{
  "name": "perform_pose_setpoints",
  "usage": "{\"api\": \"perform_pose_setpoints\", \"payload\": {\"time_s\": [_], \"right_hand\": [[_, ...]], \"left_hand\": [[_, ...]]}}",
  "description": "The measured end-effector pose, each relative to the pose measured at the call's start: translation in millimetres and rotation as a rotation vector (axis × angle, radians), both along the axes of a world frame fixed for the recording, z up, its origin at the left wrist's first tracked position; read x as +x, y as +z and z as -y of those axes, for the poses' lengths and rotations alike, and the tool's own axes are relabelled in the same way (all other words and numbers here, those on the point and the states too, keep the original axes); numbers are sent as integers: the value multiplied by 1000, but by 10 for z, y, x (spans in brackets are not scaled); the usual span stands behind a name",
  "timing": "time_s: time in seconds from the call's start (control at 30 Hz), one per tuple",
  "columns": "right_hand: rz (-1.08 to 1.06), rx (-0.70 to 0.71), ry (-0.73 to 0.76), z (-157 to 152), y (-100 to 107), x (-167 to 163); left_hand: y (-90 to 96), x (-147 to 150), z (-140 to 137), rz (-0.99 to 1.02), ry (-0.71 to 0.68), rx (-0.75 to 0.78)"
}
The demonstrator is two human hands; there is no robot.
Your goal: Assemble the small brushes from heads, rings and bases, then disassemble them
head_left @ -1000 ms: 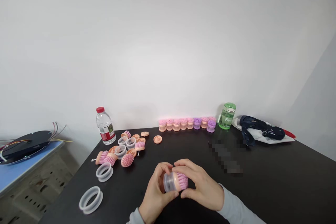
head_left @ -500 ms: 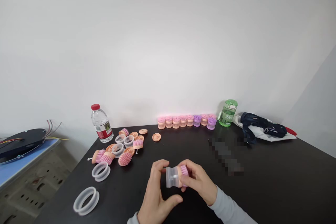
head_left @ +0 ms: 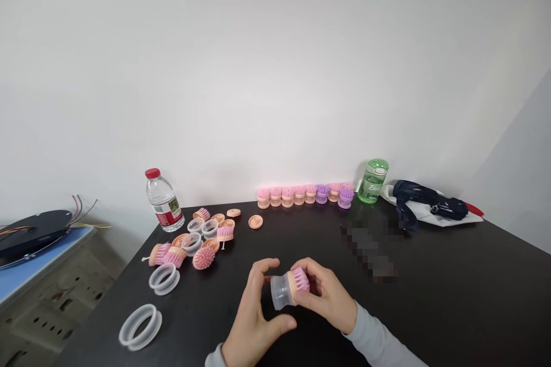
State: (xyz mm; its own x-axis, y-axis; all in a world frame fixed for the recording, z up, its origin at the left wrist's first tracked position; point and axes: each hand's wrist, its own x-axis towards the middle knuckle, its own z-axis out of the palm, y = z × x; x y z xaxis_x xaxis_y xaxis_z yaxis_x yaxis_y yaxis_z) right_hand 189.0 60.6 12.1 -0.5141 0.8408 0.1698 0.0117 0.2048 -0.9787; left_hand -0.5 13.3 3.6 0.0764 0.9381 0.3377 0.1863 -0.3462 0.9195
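My right hand point(head_left: 326, 295) grips a small round scrub brush point(head_left: 298, 285) with pink bristles and a peach base, tilted on its side above the table. A clear ring-shaped sleeve point(head_left: 282, 291) sits against the base, its free end turned left. My left hand point(head_left: 259, 312) is spread around that end, thumb and fingers apart; whether a fingertip touches the sleeve I cannot tell. To the left lie two loose clear rings, a near one point(head_left: 140, 327) and a farther one point(head_left: 164, 278), beside a cluster of brush heads point(head_left: 204, 258), more rings and peach discs point(head_left: 255, 221).
Several finished-looking brushes point(head_left: 287, 197), pink and purple, line the wall at the back. A water bottle point(head_left: 164, 200) stands back left, a green bottle point(head_left: 372, 181) back right. Farther right lies a dark strapped item point(head_left: 430, 200) on white material. A blurred object point(head_left: 370, 249) lies on the black table.
The brush and sleeve have tilted, with the sleeve's free end lower and the bristles pointing more upward. My left hand stays spread around the end. The view has shifted slightly.
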Motion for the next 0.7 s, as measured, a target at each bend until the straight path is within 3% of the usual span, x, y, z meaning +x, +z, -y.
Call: {"api": "perform_pose_setpoints", "payload": {"time_s": [0.17, 0.4, 0.57, 0.7], "right_hand": [[60, 82, -24, 15, -7, 42], [34, 97, -45, 13, -67, 12], [248, 272, -141, 70, -66, -134], [276, 251, -59, -172, -103, -305]], "left_hand": [[69, -32, -58, -25, -59, -218], [46, 23, -32, -155, 63, -29], [6, 66, 12, -410, 112, 17], [47, -29, -51, -362, 195, -78]]}}
